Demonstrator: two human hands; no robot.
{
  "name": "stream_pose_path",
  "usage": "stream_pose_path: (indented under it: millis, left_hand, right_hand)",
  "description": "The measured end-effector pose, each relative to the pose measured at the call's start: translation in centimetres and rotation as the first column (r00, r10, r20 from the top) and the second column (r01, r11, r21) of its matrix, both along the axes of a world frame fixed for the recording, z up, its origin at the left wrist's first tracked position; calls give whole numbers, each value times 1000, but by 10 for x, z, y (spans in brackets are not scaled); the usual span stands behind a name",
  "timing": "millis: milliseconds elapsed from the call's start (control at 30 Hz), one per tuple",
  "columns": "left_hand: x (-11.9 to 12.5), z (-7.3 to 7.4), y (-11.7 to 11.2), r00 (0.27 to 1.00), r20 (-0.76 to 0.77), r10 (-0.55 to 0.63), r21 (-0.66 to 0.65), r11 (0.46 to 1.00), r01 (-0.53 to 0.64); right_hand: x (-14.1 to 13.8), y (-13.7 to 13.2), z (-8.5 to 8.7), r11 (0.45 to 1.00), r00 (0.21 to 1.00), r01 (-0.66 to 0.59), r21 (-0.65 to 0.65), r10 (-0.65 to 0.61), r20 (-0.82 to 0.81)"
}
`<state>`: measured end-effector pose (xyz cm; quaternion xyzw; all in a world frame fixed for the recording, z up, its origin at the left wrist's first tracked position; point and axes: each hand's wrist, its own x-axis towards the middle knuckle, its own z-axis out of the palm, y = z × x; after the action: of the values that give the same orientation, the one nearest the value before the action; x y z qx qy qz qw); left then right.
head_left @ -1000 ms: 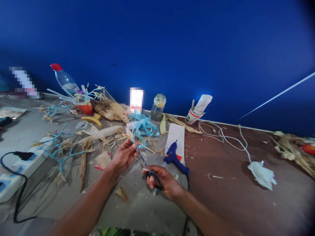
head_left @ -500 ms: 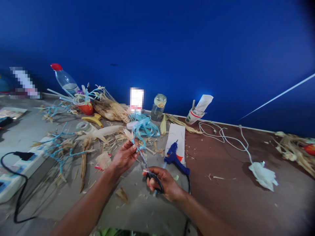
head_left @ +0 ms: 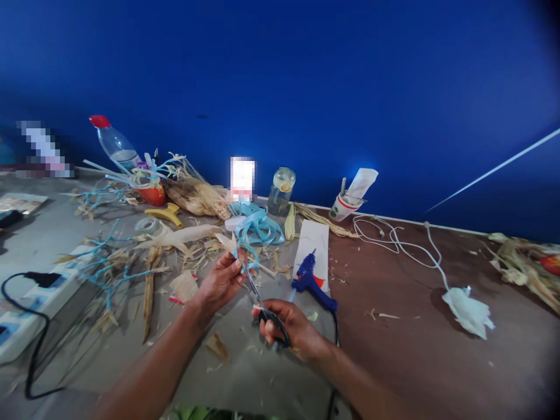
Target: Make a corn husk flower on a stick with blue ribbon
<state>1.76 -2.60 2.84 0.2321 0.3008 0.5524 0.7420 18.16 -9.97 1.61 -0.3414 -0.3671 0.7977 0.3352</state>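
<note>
left hand (head_left: 220,280): closed in a pinch on the husk piece (head_left: 228,241), thumb on top, raised off the table
husk piece: pale pointed petal shape with a blue strand on it, just in front of the ribbon pile (head_left: 257,225); held up, probably so the blades can reach its base
right hand (head_left: 285,329): clenched round the black handles of the scissors (head_left: 254,287), fingers through the loops
scissors: blades point up and left, tips at the left fingertips just under the husk piece; can't tell if the blades are parted
glue gun (head_left: 311,280): blue, just right of the hands, nozzle tipped onto the paper (head_left: 313,238); the sheet probably catches drips; its black cord runs back toward the person
table (head_left: 394,350): grey to the left, brown to the right, littered with husk scraps
left side: power strip (head_left: 30,294) with a black plug in it, blue-wrapped twigs (head_left: 111,269), tape roll (head_left: 147,224), yellow clip (head_left: 166,214)
back row by the wall (head_left: 306,87): bottle (head_left: 114,146) with a red cap, leaning; red cup (head_left: 151,192) stuffed with stems; jar (head_left: 281,190); paper cup (head_left: 343,206) tilted, white wrapper sticking out
right side: white cable (head_left: 396,240) running to a white flower (head_left: 466,312); more husk at the far edge
writing: none legible; the paper cup has a red band and green marks, too small to read; two patches are pixelated
</note>
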Motion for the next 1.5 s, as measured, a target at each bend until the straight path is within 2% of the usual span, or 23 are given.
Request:
stream_pose_path:
  millis: [300, 533, 633, 733, 867, 967, 1133, 1300, 1500]
  left_hand:
    - [1, -1, -2, 1000, -19, 21, -45, 999, -22]
    - [1, -3, -1, 999, -49, 19, -10, 1000, -20]
    - [0, 0, -1, 995, -93, 42, 22, 999, -40]
    - [-4, 3, 0, 990, -133, 39, 54, 998, -32]
    - [-8, 2, 2, 987, -162, 26, 125, 992, -5]
    - [-6, 0, 4, 978, -193, 74, 86, 995, -58]
    - [-2, 1, 4, 978, -187, 93, 8, 996, -93]
    - [-5, 2, 4, 985, -161, 56, -29, 998, -61]
    - [-8, -4, 5, 986, -163, -25, -44, 999, 18]
  right_hand:
    - [1, 0, 0, 1000, 1000, -18, 12, 18, 10]
    - [1, 0, 3, 1000, 1000, 1, 6, -1, 5]
    - [1, 4, 5, 1000, 997, 17, 24, -19, 70]
    - [2, 7, 6, 992, 979, 51, 114, -72, 192]
    - [5, 7, 3, 950, 924, 33, 312, -148, 352]
    - [5, 7, 0, 931, 899, 5, 365, -164, 406]
    - [3, 8, -1, 958, 928, 36, 285, -138, 346]
    - [3, 9, 4, 994, 981, 53, 96, -70, 183]
    - [4, 8, 12, 997, 997, 45, -68, -40, 71]
